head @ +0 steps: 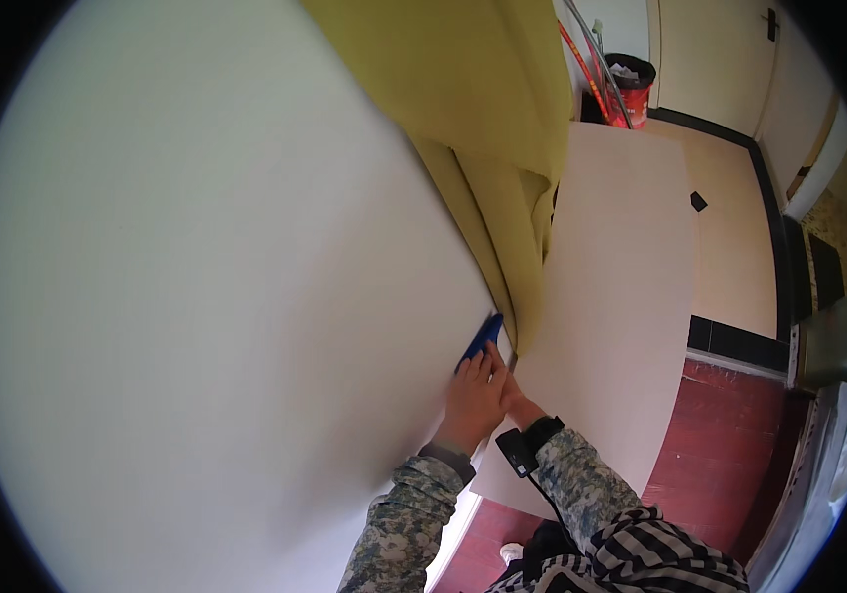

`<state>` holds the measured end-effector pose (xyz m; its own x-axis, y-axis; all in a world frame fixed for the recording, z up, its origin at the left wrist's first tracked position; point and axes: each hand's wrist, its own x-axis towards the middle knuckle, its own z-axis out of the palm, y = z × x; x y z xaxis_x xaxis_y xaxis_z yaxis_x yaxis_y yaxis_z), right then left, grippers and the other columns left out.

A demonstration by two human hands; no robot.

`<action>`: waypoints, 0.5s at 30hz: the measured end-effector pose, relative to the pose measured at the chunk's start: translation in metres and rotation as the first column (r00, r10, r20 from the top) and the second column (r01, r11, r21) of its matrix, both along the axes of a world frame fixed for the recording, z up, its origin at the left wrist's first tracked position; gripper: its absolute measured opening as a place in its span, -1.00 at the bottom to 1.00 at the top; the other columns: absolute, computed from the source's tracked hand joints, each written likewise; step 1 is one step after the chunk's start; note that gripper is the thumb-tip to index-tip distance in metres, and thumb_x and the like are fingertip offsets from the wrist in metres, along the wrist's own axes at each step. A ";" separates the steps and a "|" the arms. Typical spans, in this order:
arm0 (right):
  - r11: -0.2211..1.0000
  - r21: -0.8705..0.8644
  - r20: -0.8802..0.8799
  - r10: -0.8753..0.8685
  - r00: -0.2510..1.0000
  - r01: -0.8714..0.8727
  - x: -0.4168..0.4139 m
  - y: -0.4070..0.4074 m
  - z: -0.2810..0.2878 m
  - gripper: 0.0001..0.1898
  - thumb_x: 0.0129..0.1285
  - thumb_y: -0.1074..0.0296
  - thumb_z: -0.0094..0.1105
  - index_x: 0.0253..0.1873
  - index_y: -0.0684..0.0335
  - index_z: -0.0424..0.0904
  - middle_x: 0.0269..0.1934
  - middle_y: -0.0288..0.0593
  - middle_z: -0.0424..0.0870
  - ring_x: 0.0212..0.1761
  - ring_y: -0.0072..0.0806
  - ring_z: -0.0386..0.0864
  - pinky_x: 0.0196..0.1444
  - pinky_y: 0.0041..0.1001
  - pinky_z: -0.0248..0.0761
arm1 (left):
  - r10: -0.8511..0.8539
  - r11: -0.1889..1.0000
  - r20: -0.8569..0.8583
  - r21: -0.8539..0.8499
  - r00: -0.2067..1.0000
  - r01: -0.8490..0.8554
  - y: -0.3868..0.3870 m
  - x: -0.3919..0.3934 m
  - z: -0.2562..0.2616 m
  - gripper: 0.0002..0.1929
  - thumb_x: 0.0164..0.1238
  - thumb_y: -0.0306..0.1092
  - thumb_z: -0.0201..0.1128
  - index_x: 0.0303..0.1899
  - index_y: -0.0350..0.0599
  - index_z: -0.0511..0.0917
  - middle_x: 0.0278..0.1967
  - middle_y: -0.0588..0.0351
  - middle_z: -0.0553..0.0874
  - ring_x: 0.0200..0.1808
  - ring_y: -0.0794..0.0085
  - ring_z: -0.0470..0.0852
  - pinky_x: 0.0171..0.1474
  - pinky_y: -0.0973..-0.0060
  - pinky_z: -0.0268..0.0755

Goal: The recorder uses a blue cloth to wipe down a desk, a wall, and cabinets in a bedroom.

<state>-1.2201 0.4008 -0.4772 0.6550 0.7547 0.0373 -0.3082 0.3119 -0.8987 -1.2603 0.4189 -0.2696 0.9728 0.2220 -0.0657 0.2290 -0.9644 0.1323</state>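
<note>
A blue flat-bladed scraper [479, 345] lies slanted against the large white wall surface [193, 259], close to its right edge. My left hand [473, 396] presses on the scraper with fingers spread along its lower side. Beside it and partly behind it, my right hand [510, 384] touches the scraper with extended fingers; its grip is largely hidden by the left hand. A loose olive-green sheet [497, 111] hangs in folds from above and narrows to a tip just right of the scraper.
A pale sheet or board [608, 296] stretches to the right of my hands. Beyond it are a red bin [631, 93] with a black liner, poles [588, 67] and a cream door [712, 59]. Dark red flooring [727, 437] shows at lower right.
</note>
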 end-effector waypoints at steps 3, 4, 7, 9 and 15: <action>0.950 0.310 -0.626 0.171 0.761 0.041 -0.009 -0.018 -0.045 -0.28 0.38 0.19 0.09 0.52 0.16 -0.05 0.51 -0.03 -0.01 0.58 -0.11 -0.14 0.54 -0.34 -0.09 | -0.010 0.999 -0.058 -0.050 0.998 0.007 -0.015 -0.003 -0.021 -0.38 0.22 -0.03 0.25 0.24 -0.19 0.41 0.22 -0.19 0.50 0.35 -0.02 0.33 0.42 0.09 0.03; 0.954 0.298 -0.632 0.166 0.757 0.039 -0.007 -0.024 -0.053 -0.30 0.40 0.21 0.07 0.53 0.15 -0.05 0.51 -0.04 -0.02 0.58 -0.14 -0.14 0.54 -0.34 -0.11 | -0.025 0.998 -0.071 -0.057 0.997 0.021 -0.018 -0.006 -0.024 -0.39 0.22 -0.02 0.25 0.23 -0.18 0.42 0.22 -0.19 0.50 0.35 -0.02 0.33 0.42 0.09 0.03; 0.955 0.298 -0.647 0.201 0.735 0.001 -0.003 -0.023 -0.047 -0.35 0.43 0.28 -0.01 0.53 0.12 -0.04 0.54 -0.06 -0.07 0.58 -0.25 -0.13 0.55 -0.36 -0.16 | 0.000 0.995 -0.074 -0.099 0.997 -0.007 -0.011 -0.016 -0.013 -0.39 0.21 0.00 0.26 0.21 -0.19 0.44 0.26 -0.21 0.45 0.34 -0.03 0.33 0.41 0.07 0.05; 0.962 0.273 -0.642 0.181 0.745 0.001 0.017 -0.035 -0.040 -0.38 0.45 0.33 -0.06 0.54 0.11 -0.03 0.55 -0.07 -0.10 0.58 -0.32 -0.12 0.56 -0.37 -0.19 | -0.036 0.987 0.043 -0.156 0.998 0.042 -0.018 -0.006 0.000 -0.36 0.23 0.03 0.25 0.23 -0.20 0.42 0.30 -0.24 0.40 0.34 -0.09 0.32 0.38 0.04 0.08; 0.973 0.157 0.491 -0.224 0.842 0.168 0.020 -0.008 0.181 -0.15 0.14 0.33 0.41 0.49 0.10 0.11 0.53 0.19 -0.09 0.56 -0.01 -0.06 0.48 -0.20 -0.01 | 0.039 0.991 0.308 -0.134 0.951 0.003 0.002 -0.031 0.096 -0.32 0.18 -0.02 0.34 0.27 -0.21 0.39 0.32 -0.31 0.33 0.31 -0.23 0.31 0.32 -0.05 0.13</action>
